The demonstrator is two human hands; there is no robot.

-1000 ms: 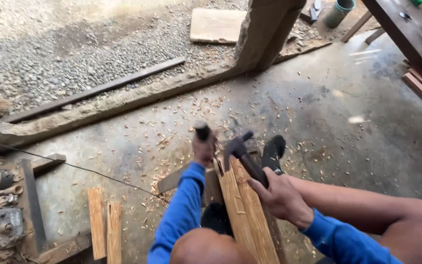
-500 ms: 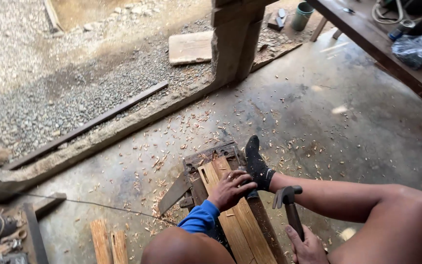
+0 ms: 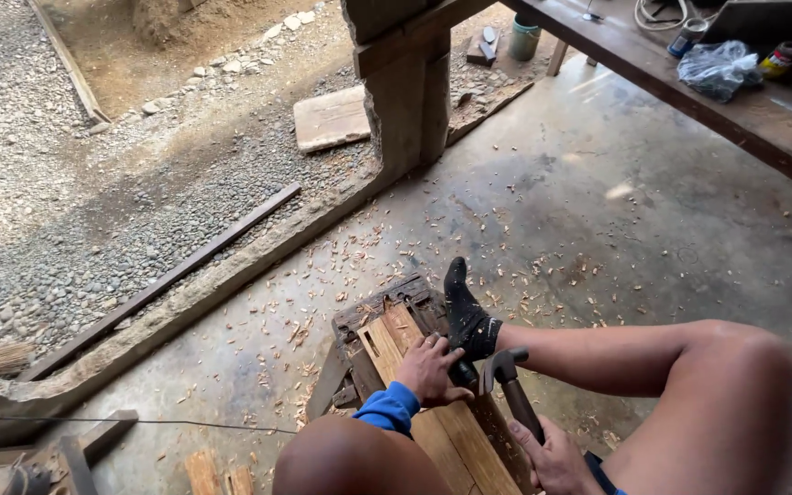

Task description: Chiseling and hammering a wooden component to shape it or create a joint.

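The right hand (image 3: 556, 458) is cut off by the bottom edge, closed around the hammer (image 3: 513, 390) handle. The left hand (image 3: 430, 368) presses flat and open on the wooden plank (image 3: 442, 431), which lies on a low stand between the knees, its near end hidden. Bare concrete floor (image 3: 598, 211) lies open beyond the socked foot (image 3: 465, 316)

Wood plank (image 3: 433, 412): light brown, flat, runs from near centre to far-left, lying on a dark worn wooden block (image 3: 382, 312). Hammer (image 3: 511, 390): dark head w/ dark handle, tilted, head pointing far, just right of plank, above its right edge.
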